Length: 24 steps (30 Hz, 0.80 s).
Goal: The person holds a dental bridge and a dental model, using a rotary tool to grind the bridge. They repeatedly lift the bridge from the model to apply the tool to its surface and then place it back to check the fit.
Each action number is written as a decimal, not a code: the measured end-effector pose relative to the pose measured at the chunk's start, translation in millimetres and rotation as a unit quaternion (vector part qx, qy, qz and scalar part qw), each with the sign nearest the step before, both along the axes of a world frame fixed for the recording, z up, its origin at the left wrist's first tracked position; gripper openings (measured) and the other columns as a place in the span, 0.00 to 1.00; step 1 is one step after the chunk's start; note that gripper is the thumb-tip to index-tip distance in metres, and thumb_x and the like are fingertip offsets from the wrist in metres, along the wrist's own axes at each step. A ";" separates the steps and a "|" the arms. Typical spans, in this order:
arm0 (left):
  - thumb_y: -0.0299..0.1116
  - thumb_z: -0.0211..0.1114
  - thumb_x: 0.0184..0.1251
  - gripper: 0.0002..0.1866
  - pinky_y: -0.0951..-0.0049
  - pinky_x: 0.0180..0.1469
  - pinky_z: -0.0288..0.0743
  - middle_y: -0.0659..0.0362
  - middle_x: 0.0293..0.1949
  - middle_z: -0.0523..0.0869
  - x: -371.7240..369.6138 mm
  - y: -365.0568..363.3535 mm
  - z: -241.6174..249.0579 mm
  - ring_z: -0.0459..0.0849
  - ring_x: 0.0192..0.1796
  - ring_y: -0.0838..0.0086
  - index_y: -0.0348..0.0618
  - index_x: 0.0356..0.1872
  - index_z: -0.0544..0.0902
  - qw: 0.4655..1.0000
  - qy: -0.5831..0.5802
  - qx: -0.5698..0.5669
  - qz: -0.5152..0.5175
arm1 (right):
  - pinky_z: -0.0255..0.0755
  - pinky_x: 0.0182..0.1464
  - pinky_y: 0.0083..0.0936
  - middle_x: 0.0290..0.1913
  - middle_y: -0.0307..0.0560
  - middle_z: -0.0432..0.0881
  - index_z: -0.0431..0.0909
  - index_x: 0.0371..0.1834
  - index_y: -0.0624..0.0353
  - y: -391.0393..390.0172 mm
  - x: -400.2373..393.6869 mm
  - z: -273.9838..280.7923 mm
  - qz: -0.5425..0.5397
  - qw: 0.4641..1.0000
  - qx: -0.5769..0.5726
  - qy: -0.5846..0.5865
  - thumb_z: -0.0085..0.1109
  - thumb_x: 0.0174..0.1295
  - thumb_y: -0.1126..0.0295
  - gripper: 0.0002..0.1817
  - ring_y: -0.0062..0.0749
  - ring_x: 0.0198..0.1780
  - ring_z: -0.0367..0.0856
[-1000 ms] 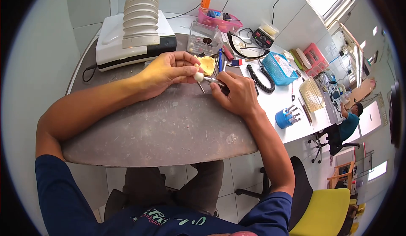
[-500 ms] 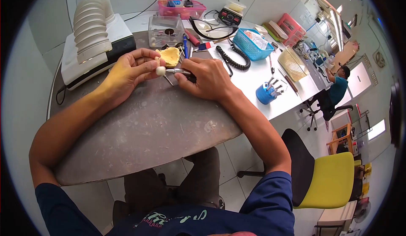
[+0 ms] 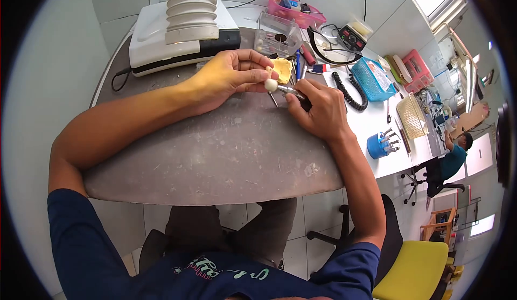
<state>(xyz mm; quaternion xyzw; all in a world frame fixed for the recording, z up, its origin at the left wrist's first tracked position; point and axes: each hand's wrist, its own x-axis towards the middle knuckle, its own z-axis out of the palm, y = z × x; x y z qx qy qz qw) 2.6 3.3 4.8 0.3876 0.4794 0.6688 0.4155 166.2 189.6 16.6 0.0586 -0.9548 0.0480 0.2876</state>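
Observation:
My left hand (image 3: 239, 79) pinches a small cream, tooth-coloured dental piece (image 3: 270, 71) between thumb and fingertips; its exact shape is too small to make out. In my right hand (image 3: 323, 109) is a rotary handpiece (image 3: 291, 91), metal at the nose, gripped like a pen. A round white polishing buff (image 3: 271, 85) sits at its tip, right against or just below the cream piece. Behind my fingers lies a yellow dental cast (image 3: 283, 69), partly hidden by the left hand. A thin metal tool (image 3: 273, 100) rests on the grey bench below the buff.
A white dust extractor (image 3: 153, 36) with a ribbed hose (image 3: 191, 9) stands left. Behind are a clear plastic box (image 3: 277, 33) and pink basket (image 3: 296, 15). To the right are a blue basket (image 3: 371, 79), coiled cord (image 3: 350, 93) and blue bur holder (image 3: 378, 145). A co-worker (image 3: 452, 157) sits far right.
The view has swung left, so the bench and hands appear further right. Both hands keep their holds, and the buff stays close to the cream piece.

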 end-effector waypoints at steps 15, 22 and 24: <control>0.32 0.67 0.73 0.17 0.73 0.62 0.80 0.55 0.54 0.86 0.1 -0.7 1.3 0.85 0.57 0.74 0.40 0.57 0.76 1.000 -0.001 -0.004 0.002 | 0.76 0.28 0.38 0.26 0.47 0.83 0.83 0.35 0.57 -0.2 0.1 0.2 0.006 1.000 0.014 0.007 0.65 0.62 0.57 0.13 0.43 0.25 0.84; 0.32 0.68 0.73 0.18 0.74 0.62 0.80 0.54 0.54 0.86 1.5 0.5 3.3 0.85 0.58 0.74 0.39 0.58 0.75 1.000 0.005 -0.014 0.006 | 0.76 0.27 0.37 0.25 0.47 0.83 0.83 0.33 0.57 -1.2 -1.0 0.0 0.020 1.000 0.015 0.013 0.65 0.62 0.57 0.14 0.43 0.24 0.83; 0.33 0.68 0.72 0.18 0.74 0.62 0.80 0.55 0.54 0.86 0.0 -0.6 0.2 0.86 0.57 0.75 0.39 0.58 0.75 1.000 -0.001 0.006 -0.004 | 0.76 0.27 0.37 0.25 0.47 0.83 0.83 0.33 0.57 -0.9 -2.4 -0.6 0.017 1.000 0.012 0.012 0.65 0.62 0.57 0.14 0.43 0.24 0.83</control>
